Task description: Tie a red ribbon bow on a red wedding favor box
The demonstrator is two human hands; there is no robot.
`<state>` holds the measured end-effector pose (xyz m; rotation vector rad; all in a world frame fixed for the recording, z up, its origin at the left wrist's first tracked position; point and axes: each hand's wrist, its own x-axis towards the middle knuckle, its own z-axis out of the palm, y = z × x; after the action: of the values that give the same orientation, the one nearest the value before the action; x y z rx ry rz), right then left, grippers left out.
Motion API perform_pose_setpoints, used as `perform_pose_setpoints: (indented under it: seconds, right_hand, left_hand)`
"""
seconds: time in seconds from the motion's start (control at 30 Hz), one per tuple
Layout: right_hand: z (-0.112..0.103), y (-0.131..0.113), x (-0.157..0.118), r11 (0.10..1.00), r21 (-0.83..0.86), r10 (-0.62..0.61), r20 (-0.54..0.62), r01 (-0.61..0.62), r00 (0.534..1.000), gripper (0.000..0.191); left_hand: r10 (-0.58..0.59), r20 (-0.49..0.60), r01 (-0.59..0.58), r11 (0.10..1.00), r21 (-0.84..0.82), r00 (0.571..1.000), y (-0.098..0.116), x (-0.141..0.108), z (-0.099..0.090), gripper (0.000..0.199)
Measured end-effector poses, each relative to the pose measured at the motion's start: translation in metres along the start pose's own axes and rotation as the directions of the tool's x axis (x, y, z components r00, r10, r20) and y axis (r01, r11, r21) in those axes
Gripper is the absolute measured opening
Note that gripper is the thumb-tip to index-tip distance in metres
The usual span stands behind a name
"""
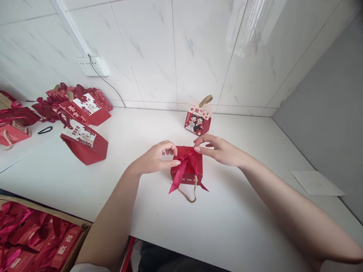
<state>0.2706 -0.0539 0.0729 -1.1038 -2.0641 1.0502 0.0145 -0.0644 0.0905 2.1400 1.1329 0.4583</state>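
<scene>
A small red box [187,179] stands on the white table [159,211] in front of me. A crimson ribbon [179,174] is tied in a bow at its top, with tails hanging over the front. From the same box a gold rope handle [195,189] droops toward the table edge. My left hand [159,156] is at the box's left upper edge, thumb and fingers apart beside the ribbon. At the right upper corner is my right hand [217,149], its fingers spread and the thumb tip by the ribbon. Neither hand grips anything visible.
Behind the box, near the tiled wall, stands a printed red box [197,120] with a gold loop. Several red gift boxes [92,149] are at the left. A carton [81,241] of red packages is at the lower left. White paper [316,183] lies at the right.
</scene>
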Motion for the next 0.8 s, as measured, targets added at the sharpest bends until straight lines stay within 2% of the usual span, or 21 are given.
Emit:
perform_pose_setpoints:
  seconds: [0.2, 0.33, 0.43, 0.6, 0.8]
  right_hand:
    - [0.004, 0.000, -0.001, 0.996, 0.059, -0.065, 0.052, 0.062, 0.996, 0.029]
    - [0.001, -0.002, 0.000, 0.998, 0.053, -0.044, 0.145, 0.037, 0.988, 0.029]
    - [0.000, -0.003, 0.000, 0.994, 0.111, -0.044, 0.199, 0.022, 0.979, 0.031]
    - [0.000, -0.004, -0.001, 0.978, 0.208, -0.066, 0.225, 0.018, 0.972, 0.035]
    - [-0.002, -0.005, -0.001, 0.980, 0.197, -0.030, 0.276, -0.026, 0.961, 0.046]
  left_hand:
    - [-0.009, 0.032, 0.009, 1.000, -0.006, 0.999, 0.000, 0.000, 0.003, 0.014]
    - [0.000, 0.043, 0.002, 0.999, -0.033, 0.999, 0.000, -0.001, 0.003, 0.015]
    - [0.033, 0.085, -0.028, 0.998, -0.057, 0.996, -0.002, 0.000, 0.004, 0.016]
    - [0.122, 0.185, -0.098, 0.986, -0.132, 0.975, -0.004, 0.004, 0.008, 0.019]
    - [0.190, 0.205, -0.128, 0.950, -0.284, 0.960, -0.005, 0.011, 0.015, 0.022]
